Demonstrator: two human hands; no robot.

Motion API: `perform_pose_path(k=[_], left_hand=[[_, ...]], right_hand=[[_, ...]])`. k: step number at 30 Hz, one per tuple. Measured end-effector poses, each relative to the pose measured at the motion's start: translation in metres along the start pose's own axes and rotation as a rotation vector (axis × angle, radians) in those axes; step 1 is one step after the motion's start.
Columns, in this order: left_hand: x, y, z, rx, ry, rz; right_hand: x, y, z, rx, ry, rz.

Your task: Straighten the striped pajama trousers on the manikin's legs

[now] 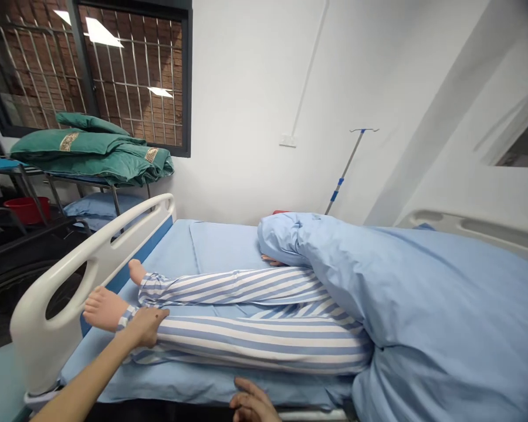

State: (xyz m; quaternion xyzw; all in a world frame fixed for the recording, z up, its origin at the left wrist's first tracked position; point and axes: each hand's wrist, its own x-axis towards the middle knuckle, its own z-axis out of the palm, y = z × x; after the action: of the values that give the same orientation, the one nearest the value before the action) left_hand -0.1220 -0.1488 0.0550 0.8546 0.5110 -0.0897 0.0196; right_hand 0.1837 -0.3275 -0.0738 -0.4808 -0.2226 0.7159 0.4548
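A figure, which looks like a manikin, lies on the bed in blue-and-white striped trousers. Its two bare feet point toward the footboard. My left hand is closed over the nearer lower leg, just above the ankle, on the trouser cuff; some of its fingers are hidden. Low in the view, at the near mattress edge, my right hand holds nothing, its fingers slightly bent and apart. A blue quilt covers the upper body. Fingers of the figure show under the quilt's edge.
The white footboard rises at the left; a headboard stands far right. Behind the bed is an IV pole. Green folded bedding lies on a rack, with a red basin and wheelchair nearby.
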Motion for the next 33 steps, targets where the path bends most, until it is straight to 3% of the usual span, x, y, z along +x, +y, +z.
perform_pose_path(k=[5,9,15,22,29,33], left_hand=[[-0.017,0.002,-0.066,0.044,0.044,0.056],[-0.033,0.011,-0.084,0.090,0.052,0.021],[-0.040,0.020,-0.061,-0.010,0.134,-0.005],[-0.016,0.043,-0.024,-0.239,0.269,-0.041],[-0.007,0.055,0.032,-0.363,0.319,-0.123],[-0.010,0.056,0.038,-0.330,0.326,-0.112]], right_hand=[[0.009,-0.024,0.009,0.235,0.061,-0.145],[0.004,-0.045,0.011,0.379,0.013,-0.228],[-0.027,-0.079,0.017,0.390,-0.114,-0.296],[-0.054,-0.128,0.031,0.448,-0.204,-0.342],[-0.051,-0.122,0.031,0.507,-0.189,-0.288],[-0.050,-0.115,0.029,0.480,-0.160,-0.278]])
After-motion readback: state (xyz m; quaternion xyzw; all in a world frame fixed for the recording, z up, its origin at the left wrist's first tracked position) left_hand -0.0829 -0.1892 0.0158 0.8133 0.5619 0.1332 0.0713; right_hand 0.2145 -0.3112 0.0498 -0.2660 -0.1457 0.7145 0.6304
